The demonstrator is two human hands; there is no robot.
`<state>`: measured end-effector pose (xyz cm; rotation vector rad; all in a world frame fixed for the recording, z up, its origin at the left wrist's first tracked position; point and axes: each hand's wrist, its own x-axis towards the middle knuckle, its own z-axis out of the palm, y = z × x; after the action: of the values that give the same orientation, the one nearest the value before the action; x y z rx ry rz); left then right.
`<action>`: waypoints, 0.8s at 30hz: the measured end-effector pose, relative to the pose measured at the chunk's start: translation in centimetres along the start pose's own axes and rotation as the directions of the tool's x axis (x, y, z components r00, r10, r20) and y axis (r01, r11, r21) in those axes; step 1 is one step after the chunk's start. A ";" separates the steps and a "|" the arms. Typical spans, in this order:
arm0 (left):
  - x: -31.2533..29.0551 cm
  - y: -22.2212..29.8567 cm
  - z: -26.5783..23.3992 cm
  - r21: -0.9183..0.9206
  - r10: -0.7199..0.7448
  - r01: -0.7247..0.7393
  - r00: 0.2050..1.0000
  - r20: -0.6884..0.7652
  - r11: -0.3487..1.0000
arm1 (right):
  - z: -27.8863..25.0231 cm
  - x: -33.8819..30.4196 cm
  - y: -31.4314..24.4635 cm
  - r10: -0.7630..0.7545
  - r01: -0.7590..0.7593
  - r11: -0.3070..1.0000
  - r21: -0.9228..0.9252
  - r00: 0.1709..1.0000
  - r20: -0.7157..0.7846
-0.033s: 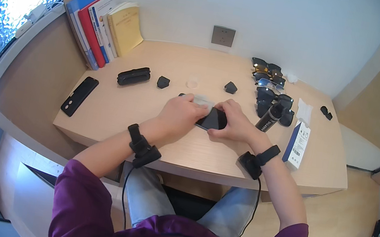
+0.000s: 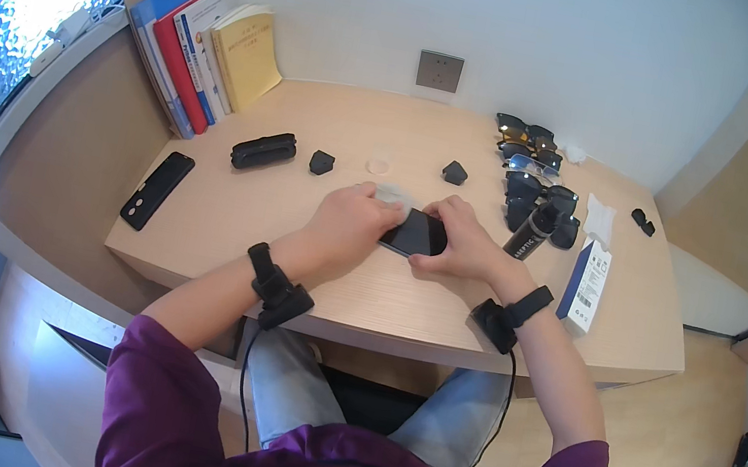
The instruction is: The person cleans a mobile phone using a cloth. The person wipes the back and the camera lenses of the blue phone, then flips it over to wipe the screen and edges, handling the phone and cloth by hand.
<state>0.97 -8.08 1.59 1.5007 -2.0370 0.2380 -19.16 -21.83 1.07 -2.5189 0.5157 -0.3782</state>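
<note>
A black smartphone lies near the middle of the desk. My right hand grips its right end, thumb on the near edge and fingers on the far edge. My left hand is closed on a thin whitish wipe, pressed against the phone's left end. Part of the phone and the wipe are hidden under my left fingers. Just right of my right hand stands a black spray bottle, seen tilted. A black strap with a small device sits on each wrist.
Several sunglasses form a column at the back right, near a white and blue box. Upright books, a black case and another black phone are on the left. Small black pieces lie beyond my hands.
My left hand has shifted slightly left with the wipe, uncovering more of the phone's screen. My right hand stays in place on the phone.
</note>
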 end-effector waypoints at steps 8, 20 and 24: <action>-2.1 -2.4 -0.2 0.067 -0.309 0.309 0.951 -0.004 0.949 | 0.5 -0.5 -0.3 0.010 -0.007 0.999 0.045 0.999 -0.052; -0.6 1.5 0.8 -0.175 -0.183 0.212 0.968 0.170 0.961 | 0.7 -0.6 1.1 0.005 0.003 0.996 0.093 0.997 -0.080; -2.4 -2.1 -1.3 -0.037 -0.320 0.322 0.945 0.062 0.946 | 0.9 -0.5 0.5 0.044 -0.036 0.989 0.142 0.998 -0.054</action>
<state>3.79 -6.23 0.91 1.7969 -1.7889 0.0176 -19.42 -21.60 -0.07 -2.3638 0.5407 -0.4562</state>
